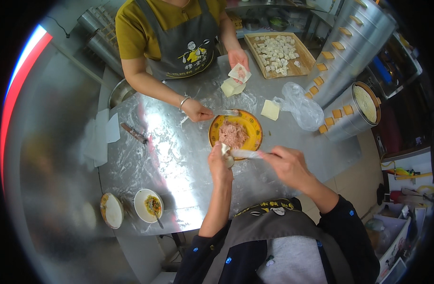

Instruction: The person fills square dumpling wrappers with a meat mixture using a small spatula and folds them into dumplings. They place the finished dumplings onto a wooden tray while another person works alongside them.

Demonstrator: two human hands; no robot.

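My left hand [219,163] grips a pale dough wrapper [225,151] at the near rim of the yellow plate [255,137], which holds pink minced filling [232,133]. My right hand [287,165] is closed on a flat, light-coloured spreader [245,154], its tip at the wrapper. Across the plate, a co-worker's one hand [199,111] holds another spreader [226,112] over the far rim, and the other hand [239,59] holds a wrapper [239,72] with a smear of filling, above a pile of square wrappers [230,88].
A wooden tray [306,66] of white dumplings, a crumpled plastic bag [300,106], a loose wrapper stack [270,109] and tall steamer towers [347,118] stand back and right. Bowls [141,208] sit near left. A dark-bladed tool [134,132] lies left on the steel table [169,180].
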